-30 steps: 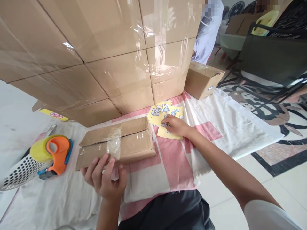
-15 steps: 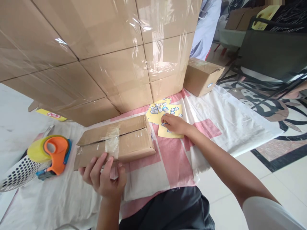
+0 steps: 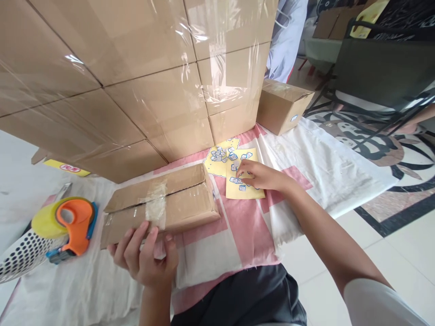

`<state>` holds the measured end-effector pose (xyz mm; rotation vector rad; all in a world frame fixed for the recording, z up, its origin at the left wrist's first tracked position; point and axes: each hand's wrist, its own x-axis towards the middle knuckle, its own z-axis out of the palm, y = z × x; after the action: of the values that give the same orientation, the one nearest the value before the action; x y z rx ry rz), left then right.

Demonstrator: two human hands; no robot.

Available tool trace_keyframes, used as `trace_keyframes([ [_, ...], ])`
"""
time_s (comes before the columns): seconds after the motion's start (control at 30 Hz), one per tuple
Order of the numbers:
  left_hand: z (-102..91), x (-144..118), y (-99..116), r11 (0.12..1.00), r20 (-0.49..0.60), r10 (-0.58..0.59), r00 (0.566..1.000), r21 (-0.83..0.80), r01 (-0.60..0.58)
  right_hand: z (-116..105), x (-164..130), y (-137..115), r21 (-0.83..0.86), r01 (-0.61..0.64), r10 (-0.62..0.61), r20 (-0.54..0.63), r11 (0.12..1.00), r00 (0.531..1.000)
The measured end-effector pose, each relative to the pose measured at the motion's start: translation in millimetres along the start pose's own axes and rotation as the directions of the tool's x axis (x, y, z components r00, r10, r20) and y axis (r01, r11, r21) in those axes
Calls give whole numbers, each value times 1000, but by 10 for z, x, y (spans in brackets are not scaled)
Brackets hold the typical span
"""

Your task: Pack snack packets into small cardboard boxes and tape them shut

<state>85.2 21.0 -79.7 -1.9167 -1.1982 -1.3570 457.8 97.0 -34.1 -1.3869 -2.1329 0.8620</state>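
Note:
A flat cardboard box (image 3: pixel 186 203) with clear tape across its top seam lies in front of me. My left hand (image 3: pixel 147 256) has its fingers curled over the near edge of this box, thumb at the near side. Something pale and translucent shows between its thumb and forefinger, too small to name. Right of the box lies a yellow sheet (image 3: pixel 234 192) with several small blue-edged stickers, overlapping a second yellow sheet (image 3: pixel 213 166). My right hand (image 3: pixel 260 175) is over the front sheet, fingers bent and their tips down at the stickers. Whatever its fingertips pinch is hidden.
Taped, stacked cartons (image 3: pixel 156 99) rise behind the box. Another carton (image 3: pixel 283 106) stands at the back right. An orange tape dispenser (image 3: pixel 76 226) with a yellow roll sits left, beside a white perforated basket (image 3: pixel 27 253). A dark chair (image 3: pixel 380 74) stands beyond the table.
My right hand has shifted slightly right and down on the front yellow sheet, uncovering more stickers. That sheet has slid a little toward me. My left hand stays at the box.

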Motion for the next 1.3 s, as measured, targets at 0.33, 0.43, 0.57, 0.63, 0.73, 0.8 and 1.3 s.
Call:
trace_keyframes([
  [0.33, -4, 15, -13, 999, 7, 16, 1000, -33, -16, -291, -222, 52, -199, -436, 400, -197, 878, 895],
  [0.43, 3, 13, -16, 999, -12, 20, 1000, -49, -20, -272, -224, 108, -228, -483, 443, -206, 845, 872],
  [0.57, 12, 24, -12, 998, -31, 37, 999, -58, -38, -200, -167, 93, -232, -441, 404, -189, 867, 895],
  [0.63, 14, 23, -13, 997, -29, 41, 999, -59, -42, -159, -122, 57, -240, -452, 415, -192, 859, 889],
  [0.73, 13, 15, -18, 997, -28, 33, 999, -64, -34, -101, -60, 0, -271, -469, 427, -202, 840, 881],
  [0.8, 9, 9, -22, 997, -27, 26, 999, -67, -28, -73, -35, -25, -279, -447, 396, -222, 850, 891],
  [1.3, 2, 20, -26, 999, -19, 25, 1000, -47, -25, -35, 102, 185, -265, -407, 303, -356, 874, 884],
])
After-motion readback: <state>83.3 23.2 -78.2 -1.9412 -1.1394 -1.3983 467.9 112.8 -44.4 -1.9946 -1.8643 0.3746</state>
